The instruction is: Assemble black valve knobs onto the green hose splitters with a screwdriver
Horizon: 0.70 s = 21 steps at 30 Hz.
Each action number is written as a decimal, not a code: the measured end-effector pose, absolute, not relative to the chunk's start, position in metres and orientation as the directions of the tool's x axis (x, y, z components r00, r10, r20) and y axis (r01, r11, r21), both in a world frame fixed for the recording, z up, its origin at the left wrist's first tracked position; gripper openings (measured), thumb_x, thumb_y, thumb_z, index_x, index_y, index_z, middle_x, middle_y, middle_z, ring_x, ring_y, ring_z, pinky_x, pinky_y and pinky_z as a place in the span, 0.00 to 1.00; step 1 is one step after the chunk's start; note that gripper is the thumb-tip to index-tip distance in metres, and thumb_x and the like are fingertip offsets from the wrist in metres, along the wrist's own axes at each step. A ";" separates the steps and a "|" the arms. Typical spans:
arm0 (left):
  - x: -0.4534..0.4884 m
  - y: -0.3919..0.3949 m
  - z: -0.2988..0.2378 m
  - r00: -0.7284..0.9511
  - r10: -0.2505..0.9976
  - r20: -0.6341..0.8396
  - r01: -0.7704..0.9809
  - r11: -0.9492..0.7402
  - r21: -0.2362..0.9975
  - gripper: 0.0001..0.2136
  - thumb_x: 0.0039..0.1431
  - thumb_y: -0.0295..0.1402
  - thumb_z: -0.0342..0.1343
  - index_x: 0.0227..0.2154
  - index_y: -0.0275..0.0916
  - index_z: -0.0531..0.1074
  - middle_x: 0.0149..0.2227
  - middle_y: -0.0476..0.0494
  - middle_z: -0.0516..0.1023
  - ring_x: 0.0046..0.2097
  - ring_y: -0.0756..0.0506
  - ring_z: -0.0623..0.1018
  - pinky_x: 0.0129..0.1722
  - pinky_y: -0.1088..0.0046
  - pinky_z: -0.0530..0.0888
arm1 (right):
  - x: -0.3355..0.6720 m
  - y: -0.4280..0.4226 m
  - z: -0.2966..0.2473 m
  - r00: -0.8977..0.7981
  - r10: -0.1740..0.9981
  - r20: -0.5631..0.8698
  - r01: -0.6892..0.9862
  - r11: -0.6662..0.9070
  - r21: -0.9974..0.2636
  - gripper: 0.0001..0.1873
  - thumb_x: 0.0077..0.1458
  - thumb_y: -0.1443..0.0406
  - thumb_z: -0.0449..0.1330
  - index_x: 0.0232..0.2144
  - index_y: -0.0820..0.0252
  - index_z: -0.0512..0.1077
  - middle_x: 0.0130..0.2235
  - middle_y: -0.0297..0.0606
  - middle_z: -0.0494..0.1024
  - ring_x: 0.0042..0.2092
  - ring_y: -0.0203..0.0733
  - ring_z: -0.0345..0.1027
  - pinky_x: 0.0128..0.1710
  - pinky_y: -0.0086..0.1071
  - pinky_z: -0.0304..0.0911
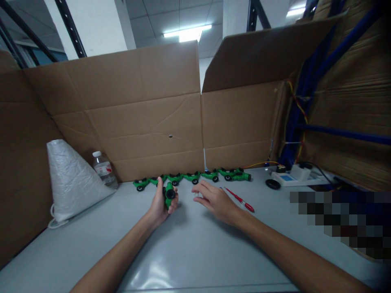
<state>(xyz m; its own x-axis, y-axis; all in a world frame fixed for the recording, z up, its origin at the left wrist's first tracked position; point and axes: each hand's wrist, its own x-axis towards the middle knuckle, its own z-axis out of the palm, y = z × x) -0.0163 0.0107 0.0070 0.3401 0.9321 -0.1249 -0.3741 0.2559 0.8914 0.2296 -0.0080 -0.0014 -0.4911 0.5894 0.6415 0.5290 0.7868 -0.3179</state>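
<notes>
Green toy car (169, 194), black-wheeled: gripped in the closed left hand (159, 205) at mid-table, just above the grey table (189, 252). Right hand (217, 200): open, fingers loosely spread, beside a red-handled tool (241, 200). Row of green cars (195, 177) along the cardboard wall (146, 122); white bag (69, 179) and water bottle (104, 170) at left; ceiling strip light (187, 33) overhead.

No text can be read anywhere. At eight o'clock in the view, the water bottle (104, 168) carries a white label with a red patch, its print too small to make out. At four o'clock, the white device (293, 176) bears a blue panel, blurred beyond reading. The green toy car (169, 194) in the left hand (159, 205), near seven o'clock, is too small to show lettering.
</notes>
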 end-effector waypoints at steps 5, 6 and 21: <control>-0.019 0.010 0.011 0.439 0.891 -0.113 -0.361 0.291 0.886 0.37 0.57 0.75 0.40 0.29 0.40 0.66 0.16 0.56 0.58 0.15 0.55 0.53 0.13 0.80 0.50 | 0.229 -0.008 -0.001 -0.495 0.556 0.667 0.545 0.797 -0.261 0.10 0.71 0.67 0.58 0.51 0.53 0.75 0.50 0.42 0.77 0.47 0.44 0.76 0.46 0.35 0.71; -0.019 0.009 0.012 0.464 0.879 -0.110 -0.354 0.298 0.887 0.37 0.57 0.75 0.40 0.28 0.40 0.65 0.16 0.56 0.58 0.15 0.55 0.52 0.13 0.80 0.50 | 0.229 -0.008 -0.001 -0.499 0.550 0.669 0.543 0.801 -0.253 0.11 0.71 0.68 0.58 0.52 0.52 0.76 0.51 0.42 0.78 0.47 0.44 0.77 0.46 0.35 0.71; -0.019 0.007 0.018 0.455 0.891 -0.003 -0.379 0.197 0.904 0.36 0.61 0.71 0.43 0.28 0.38 0.68 0.17 0.52 0.64 0.18 0.52 0.62 0.21 0.76 0.62 | 0.229 -0.009 0.001 -0.462 0.561 0.687 0.447 0.816 -0.367 0.31 0.68 0.74 0.54 0.68 0.48 0.63 0.56 0.41 0.78 0.54 0.44 0.75 0.54 0.39 0.70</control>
